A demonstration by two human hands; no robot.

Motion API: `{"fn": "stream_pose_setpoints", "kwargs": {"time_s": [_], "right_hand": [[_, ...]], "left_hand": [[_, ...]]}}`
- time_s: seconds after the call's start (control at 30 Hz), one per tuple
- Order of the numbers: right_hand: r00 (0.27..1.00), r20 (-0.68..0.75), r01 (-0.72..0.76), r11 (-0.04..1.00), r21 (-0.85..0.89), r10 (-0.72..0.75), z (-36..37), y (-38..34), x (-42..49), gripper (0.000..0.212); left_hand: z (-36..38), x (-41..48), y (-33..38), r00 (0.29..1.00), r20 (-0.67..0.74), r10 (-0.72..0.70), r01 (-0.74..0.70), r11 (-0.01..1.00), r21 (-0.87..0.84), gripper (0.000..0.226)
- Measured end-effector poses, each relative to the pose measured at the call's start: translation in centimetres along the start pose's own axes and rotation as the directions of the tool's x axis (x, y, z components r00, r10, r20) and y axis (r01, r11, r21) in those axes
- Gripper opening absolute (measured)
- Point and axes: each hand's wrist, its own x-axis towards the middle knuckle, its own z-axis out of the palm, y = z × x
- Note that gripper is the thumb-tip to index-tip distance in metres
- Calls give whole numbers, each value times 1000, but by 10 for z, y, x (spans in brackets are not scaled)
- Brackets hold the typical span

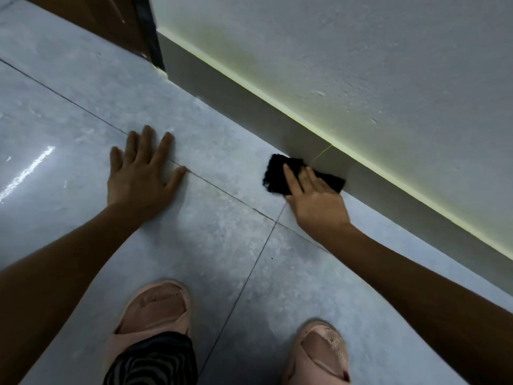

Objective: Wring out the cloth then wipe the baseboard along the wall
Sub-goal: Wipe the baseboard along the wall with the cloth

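Note:
A black cloth point(276, 175) lies where the grey baseboard point(244, 104) meets the tiled floor. My right hand point(313, 201) presses on the cloth with flat fingers, holding it against the baseboard's lower edge. Part of the cloth is hidden under those fingers. The baseboard runs diagonally from the upper left to the right edge, below a pale textured wall point(361, 65). My left hand point(144, 173) rests flat on the floor to the left, fingers spread, holding nothing.
The floor is grey glossy tile point(83, 107) with thin grout lines. A brown door frame point(130, 26) stands at the baseboard's far left end. Both my feet in pink slippers point(155, 309) are planted near the bottom of the view.

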Motion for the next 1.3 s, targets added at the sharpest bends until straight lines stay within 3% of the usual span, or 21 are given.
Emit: {"fn": "stream_pose_setpoints", "kwargs": {"time_s": [0.07,0.13,0.3,0.47,0.63,0.77,0.93,1.3], "right_hand": [[981,195,8,1000,-17,-5,-9,0,3,57],[968,251,-15,998,-53,28,-20,-9,12,61],[979,202,8,998,-55,3,-27,-45,51,62],[991,118,-77,992,104,64,-27,-87,82,64],[997,51,-73,985,158,66,-18,-72,73,57],[990,-68,-116,984,134,126,-7,-62,52,55],[990,115,-98,990,100,87,-28,-69,68,64],[995,83,44,997,62,-49,-59,-123,133,60]], "left_hand": [[-1,2,-4,1000,16,23,-24,1000,8,76],[1,2,0,1000,9,13,-13,1000,15,74],[7,5,2,1000,-12,-24,24,999,30,74],[8,8,4,999,-37,-27,28,999,42,74],[4,11,3,999,-50,6,-5,999,36,75],[-3,23,-15,998,-15,-55,55,998,11,77],[-8,28,-16,999,41,-19,18,999,41,80],[-3,25,-15,1000,-6,-27,27,997,69,78]]}}
